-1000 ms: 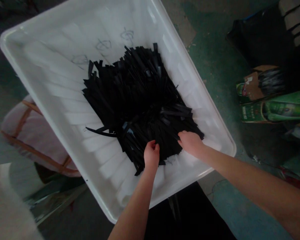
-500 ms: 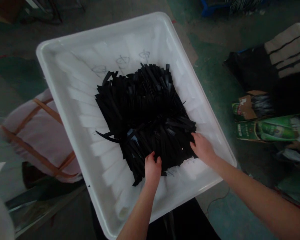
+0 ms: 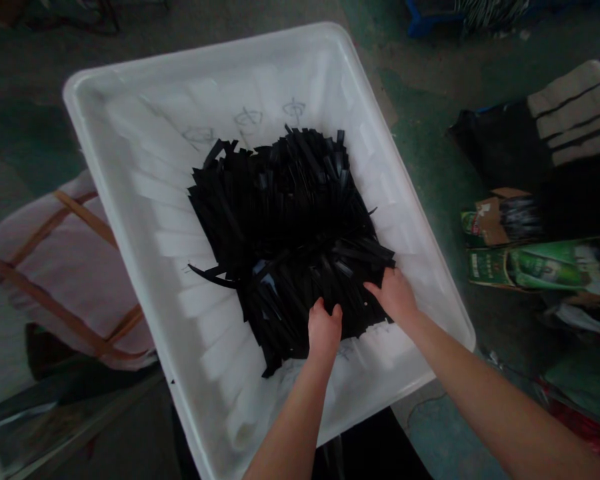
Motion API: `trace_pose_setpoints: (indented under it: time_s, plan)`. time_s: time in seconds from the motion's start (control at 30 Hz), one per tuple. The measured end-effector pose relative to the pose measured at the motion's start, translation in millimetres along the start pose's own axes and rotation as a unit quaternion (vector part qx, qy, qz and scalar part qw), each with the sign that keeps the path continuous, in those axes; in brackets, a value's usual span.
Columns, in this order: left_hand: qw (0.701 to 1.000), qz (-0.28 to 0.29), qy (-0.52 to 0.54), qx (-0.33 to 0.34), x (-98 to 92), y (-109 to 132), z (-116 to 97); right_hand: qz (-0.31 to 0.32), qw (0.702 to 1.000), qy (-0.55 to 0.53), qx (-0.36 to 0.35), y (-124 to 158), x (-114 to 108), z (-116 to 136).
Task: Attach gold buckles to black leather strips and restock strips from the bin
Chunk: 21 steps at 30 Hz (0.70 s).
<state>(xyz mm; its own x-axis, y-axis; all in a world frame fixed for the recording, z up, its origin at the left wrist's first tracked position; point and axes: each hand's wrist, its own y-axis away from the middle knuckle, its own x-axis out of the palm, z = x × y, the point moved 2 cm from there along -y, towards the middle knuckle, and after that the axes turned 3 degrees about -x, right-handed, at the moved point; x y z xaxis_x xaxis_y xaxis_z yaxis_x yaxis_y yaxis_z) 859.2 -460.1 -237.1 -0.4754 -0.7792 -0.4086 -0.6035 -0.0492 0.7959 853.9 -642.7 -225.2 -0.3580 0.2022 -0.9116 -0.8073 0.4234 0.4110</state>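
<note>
A dense pile of long black strips lies in the middle of a large white plastic tub, with most strips packed side by side. One thin strip curves out at the left. My left hand presses into the pile's front edge with curled fingers. My right hand rests on the pile's front right corner, fingertips on the strips. Whether it grips them is hidden. Faint pen marks show on the tub wall behind the pile.
The tub sits on a worn green floor. A pale bag with orange straps lies to the left. To the right stand a green printed box and a black bag. A blue object shows at the top.
My left hand has moved right and closer to my right hand along the pile's front. The view has swung, so the tub sits straighter and more of the floor shows above it.
</note>
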Motion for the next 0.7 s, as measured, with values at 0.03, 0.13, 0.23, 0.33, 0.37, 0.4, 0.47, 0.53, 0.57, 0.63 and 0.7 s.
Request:
trace_pose_setpoints:
  time_s: [0.03,0.13,0.23,0.33,0.37,0.4,0.47,0.53,0.57,0.63,0.7]
  plan:
    - [1.0,0.006,-0.003,-0.007,0.5,-2,-2,0.006,1.0,0.002,0.01,-2,1,0]
    - [0.999,0.023,-0.005,-0.032,3.3,-8,-7,0.022,0.999,0.001,0.024,-5,4,3]
    - [0.998,0.034,0.006,-0.059,8.7,-14,-9,0.033,0.999,-0.004,0.019,-5,7,7]
    - [0.996,0.031,0.023,-0.082,15.3,-18,-10,0.039,0.999,-0.009,0.016,-1,9,12]
    - [0.995,0.027,0.029,-0.088,17.4,-19,-9,0.041,0.999,-0.013,0.016,0,10,13]
    - [0.995,0.023,0.035,-0.092,19.4,-19,-10,0.044,0.999,-0.018,0.019,1,11,14]
    - [0.994,0.014,0.049,-0.097,23.3,-18,-10,0.053,0.998,-0.031,0.027,1,13,14]
    - [0.993,0.006,0.061,-0.102,27.5,-16,-12,0.064,0.996,-0.047,0.039,0,15,13]
    - [0.992,0.002,0.067,-0.105,29.5,-15,-13,0.071,0.995,-0.056,0.044,-1,15,12]
    - [0.99,-0.007,0.076,-0.116,33.4,-14,-15,0.086,0.992,-0.076,0.051,-3,16,10]
    - [0.988,-0.011,0.086,-0.127,36.2,-14,-16,0.098,0.99,-0.095,0.048,-3,16,9]
